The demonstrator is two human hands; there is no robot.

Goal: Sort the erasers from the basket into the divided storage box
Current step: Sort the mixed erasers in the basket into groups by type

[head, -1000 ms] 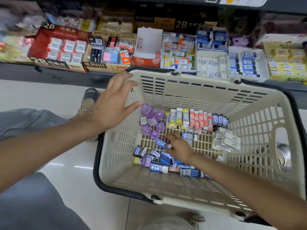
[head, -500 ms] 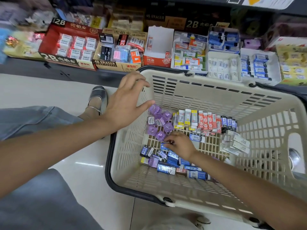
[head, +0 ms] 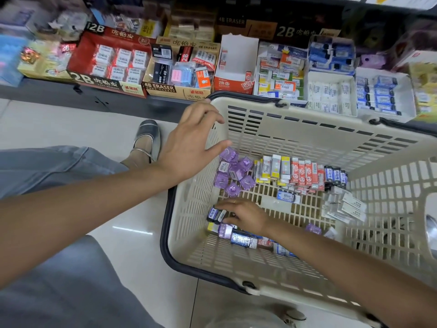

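A beige basket [head: 307, 129] stands on the floor with several erasers in it: purple cubes [head: 233, 171], yellow-and-white ones [head: 272, 169], red ones [head: 305, 174] and dark blue ones [head: 334, 176] in a row. My right hand [head: 248, 216] is down inside the basket, its fingers and thumb pinching a dark blue eraser [head: 214, 214] near the left wall. More blue erasers [head: 243, 239] lie under my wrist. My left hand [head: 189, 147] hovers open over the basket's left rim. White divided boxes [head: 331, 91] sit on the shelf behind.
The low shelf holds a red 2B box [head: 106, 62], a 4B eraser box [head: 179, 67], an almost empty orange box [head: 234, 67] and a blue-eraser tray [head: 383, 95]. My shoe [head: 146, 138] and knee are left of the basket. White packets [head: 345, 204] lie at the basket's right.
My right hand has slid left across the basket floor onto the dark blue eraser by the left wall. My left hand stays spread at the rim. The view has shifted.
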